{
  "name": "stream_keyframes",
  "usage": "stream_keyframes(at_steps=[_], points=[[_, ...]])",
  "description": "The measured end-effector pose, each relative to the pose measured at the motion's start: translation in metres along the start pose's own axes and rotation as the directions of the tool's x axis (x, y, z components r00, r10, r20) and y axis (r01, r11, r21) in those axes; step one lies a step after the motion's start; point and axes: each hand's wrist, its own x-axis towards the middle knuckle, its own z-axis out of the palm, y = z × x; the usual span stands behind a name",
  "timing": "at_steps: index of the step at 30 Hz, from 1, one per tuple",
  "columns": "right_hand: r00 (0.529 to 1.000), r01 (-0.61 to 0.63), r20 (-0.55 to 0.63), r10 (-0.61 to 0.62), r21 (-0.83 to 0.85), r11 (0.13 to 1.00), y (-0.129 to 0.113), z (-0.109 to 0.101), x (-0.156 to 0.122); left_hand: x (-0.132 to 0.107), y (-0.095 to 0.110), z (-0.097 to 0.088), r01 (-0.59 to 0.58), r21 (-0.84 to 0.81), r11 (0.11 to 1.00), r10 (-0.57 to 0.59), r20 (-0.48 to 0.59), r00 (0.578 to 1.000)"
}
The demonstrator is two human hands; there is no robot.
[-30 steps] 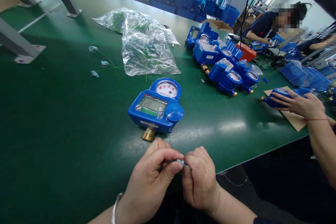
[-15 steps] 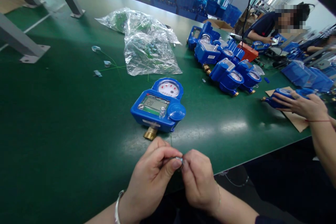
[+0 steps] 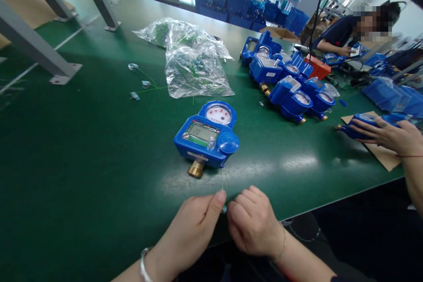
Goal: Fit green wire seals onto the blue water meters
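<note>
— Hands met at the near edge of the table [image 3: 82,154]. Your left hand [image 3: 194,227] and right hand [image 3: 253,224] were closed tip to tip on a small metal piece [image 3: 224,208], with your left thumb pressing it against the right fingertips.

— Agreed. Both grips were clamped on that piece, and I saw nothing else in either hand. It sat just short of the blue water meter [image 3: 208,136], near the brass fitting [image 3: 196,169] but not touching it.

— I'd judge you were at a fine-fingered step, working the piece on the thin wire [image 3: 223,186] that rose from your pinch toward the meter. The next move called for a steady pinch and little slack, since that wire was easy to lose against the green.

— I couldn't tell the piece's own long axis, because your fingers hid most of it. The wire ran away from you, roughly straight at the meter.

— The meter lay face up, its pipe axis running outward from you and leaning a little to your right. The brass fitting pointed at you and the round dial was at the far end.

— To your right, a co-worker's hand [image 3: 393,134] rested on another meter [image 3: 358,124] beside cardboard [image 3: 385,158], well apart from your hands.
</note>
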Motion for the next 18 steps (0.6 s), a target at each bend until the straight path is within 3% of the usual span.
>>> stream_keyframes(at_steps=[3,8,18], points=[[1.000,0.020,-0.021,-0.021,-0.051,0.999,-0.001,0.000,0.000,0.001,0.000,0.007,0.056,-0.090,0.994,-0.055,0.009,0.998],[0.998,-0.027,-0.058,0.030,0.042,0.999,-0.005,0.003,-0.001,-0.004,-0.004,0.016,0.035,-0.190,0.981,-0.040,-0.021,0.999],[0.998,0.028,-0.059,-0.035,-0.116,0.993,-0.006,0.008,-0.006,-0.002,-0.005,0.017,0.115,-0.184,0.976,-0.111,0.032,0.993]])
